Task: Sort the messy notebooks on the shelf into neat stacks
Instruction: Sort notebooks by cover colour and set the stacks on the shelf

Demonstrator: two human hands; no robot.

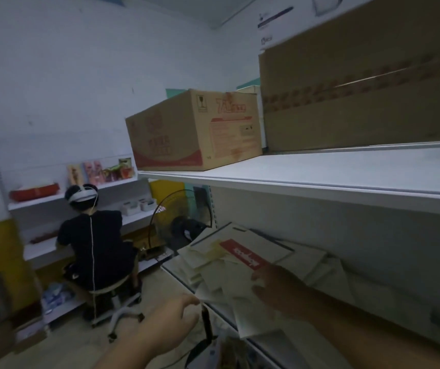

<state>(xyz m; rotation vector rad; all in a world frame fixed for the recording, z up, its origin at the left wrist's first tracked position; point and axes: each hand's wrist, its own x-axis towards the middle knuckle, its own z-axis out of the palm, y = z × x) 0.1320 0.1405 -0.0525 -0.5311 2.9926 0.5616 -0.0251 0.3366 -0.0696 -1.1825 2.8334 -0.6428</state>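
Steady the heap's near corner with left hand [171,323], curled there, hold unclear; with right hand [275,288], pinching pale notebooks [229,283] sprawled along the lower shelf [173,272] front edge, square spines first, then stack backward

I can read no complete word anywhere. The brown cardboard box [195,131] on the upper white shelf [320,169] carries a wine-glass fragile symbol [202,102] and large red lettering [231,104] that appears to begin with a 7, the rest blurred, above a red-framed panel of fine print [232,137] too small to read. The red rectangular label [243,253] on the cream paper notebook [267,243] bears white lettering, upside down and illegible, and the dark blue marks on the white carton [275,20] at the top are also illegible.
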